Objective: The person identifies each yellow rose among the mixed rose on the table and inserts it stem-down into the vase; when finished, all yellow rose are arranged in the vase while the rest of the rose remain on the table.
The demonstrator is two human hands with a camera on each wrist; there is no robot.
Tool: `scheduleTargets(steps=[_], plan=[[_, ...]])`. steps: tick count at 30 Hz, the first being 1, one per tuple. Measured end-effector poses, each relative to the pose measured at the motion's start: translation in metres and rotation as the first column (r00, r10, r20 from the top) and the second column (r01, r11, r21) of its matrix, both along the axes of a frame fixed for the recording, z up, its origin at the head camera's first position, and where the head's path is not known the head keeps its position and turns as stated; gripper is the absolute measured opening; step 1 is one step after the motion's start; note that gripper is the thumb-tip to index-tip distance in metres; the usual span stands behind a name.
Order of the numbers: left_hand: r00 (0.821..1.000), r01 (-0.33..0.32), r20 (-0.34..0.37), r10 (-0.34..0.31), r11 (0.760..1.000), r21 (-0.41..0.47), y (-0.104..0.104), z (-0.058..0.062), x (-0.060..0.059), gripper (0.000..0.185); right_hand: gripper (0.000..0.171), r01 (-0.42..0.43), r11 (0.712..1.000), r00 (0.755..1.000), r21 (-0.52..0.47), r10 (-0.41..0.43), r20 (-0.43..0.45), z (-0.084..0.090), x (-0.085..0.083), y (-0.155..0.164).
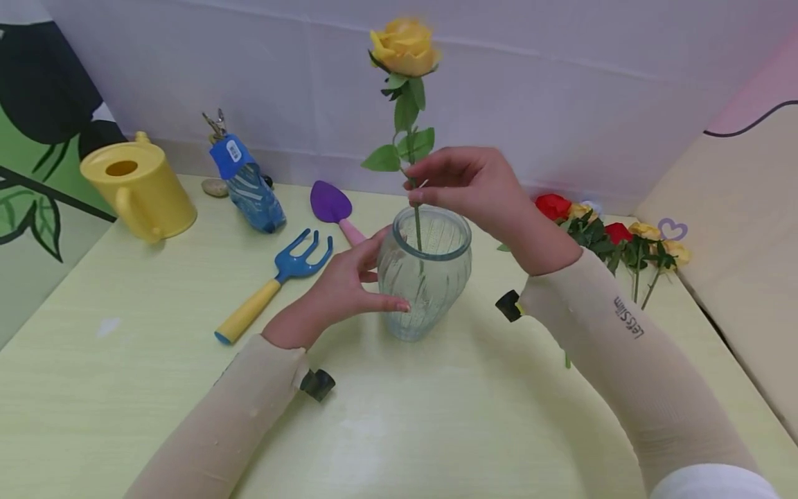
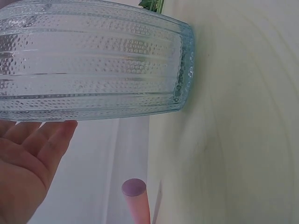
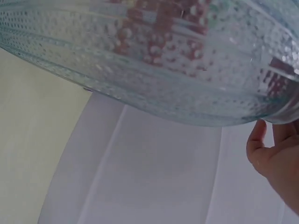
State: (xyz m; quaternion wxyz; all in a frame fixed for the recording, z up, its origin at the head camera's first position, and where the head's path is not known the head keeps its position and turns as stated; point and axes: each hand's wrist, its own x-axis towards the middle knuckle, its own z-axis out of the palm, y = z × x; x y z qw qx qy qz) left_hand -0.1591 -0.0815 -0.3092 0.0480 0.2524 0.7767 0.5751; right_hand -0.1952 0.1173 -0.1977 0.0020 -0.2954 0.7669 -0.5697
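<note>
In the head view a clear ribbed glass vase [image 1: 427,291] stands on the table at the middle. My left hand [image 1: 343,287] holds its left side, the thumb across the front and the fingers toward the back. Above the rim, my right hand [image 1: 476,187] pinches the green stem of a yellow rose [image 1: 405,48] between thumb and fingers. The stem's lower part reaches down inside the vase, and the bloom stands upright high above it. The left wrist view has the vase [image 2: 93,65] close up, with the left fingers [image 2: 58,140] at its side.
To the left lie a blue hand fork [image 1: 299,260] and a purple trowel [image 1: 330,201]. Behind them are a yellow watering can [image 1: 156,187] and a blue wrapped packet [image 1: 252,190]. Red roses [image 1: 553,206] and yellow ones lie at the right, partly behind the right arm.
</note>
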Motion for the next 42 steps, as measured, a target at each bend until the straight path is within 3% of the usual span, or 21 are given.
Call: scheduleTargets(steps=[9,14,19,24,30,34,42], plan=[[1.000,0.010,0.013,-0.010,1.000,-0.010,0.000,0.001,0.002,0.098,0.015,-0.067,0.974,0.993,0.217,0.086,-0.076,-0.007,0.012,0.006],[1.000,0.010,0.014,-0.009,1.000,-0.023,0.000,0.001,0.002,0.098,0.010,-0.068,0.957,0.988,0.281,0.104,-0.118,-0.008,0.014,0.011],[0.999,-0.025,0.042,0.029,0.996,-0.080,-0.001,0.000,0.002,0.085,0.011,-0.056,0.977,0.979,0.205,0.094,-0.179,-0.011,0.013,0.015],[0.999,-0.027,0.028,0.029,0.996,-0.079,-0.001,0.000,0.002,0.083,0.015,-0.098,0.990,0.985,0.101,0.111,-0.135,-0.011,0.015,0.005],[0.999,0.007,-0.046,-0.009,0.999,-0.034,-0.001,-0.001,0.002,0.099,0.013,-0.057,0.994,0.993,0.092,0.066,-0.102,-0.006,0.015,-0.006],[0.999,0.000,-0.037,-0.002,0.999,-0.051,-0.001,-0.002,0.000,0.097,0.009,-0.035,0.996,0.996,0.076,0.041,-0.078,-0.006,0.014,-0.006],[1.000,0.002,-0.027,-0.003,0.999,-0.054,-0.002,-0.004,-0.001,0.097,0.010,-0.012,0.991,0.999,0.136,0.018,-0.048,-0.014,0.010,-0.002]])
